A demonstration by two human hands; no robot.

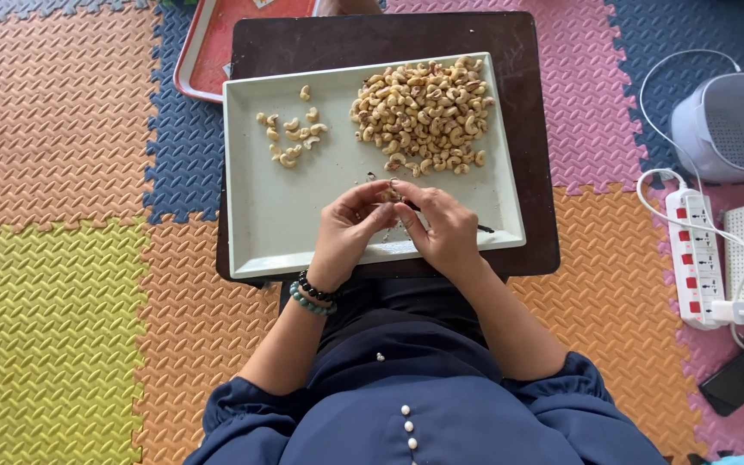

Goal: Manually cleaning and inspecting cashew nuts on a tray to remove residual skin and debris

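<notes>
A single cashew (387, 195) is pinched between the fingertips of the left hand (348, 231) and the right hand (443, 231), both closed on it just over the near part of the pale tray (256, 241). A big pile of cashews (424, 112) is heaped at the far right, with a small bunch (290, 138) laid out at the far left

Cashew (392, 196) pinched betw. both hands' fingertips, low over pale tray (260, 232), mostly hidden
</notes>
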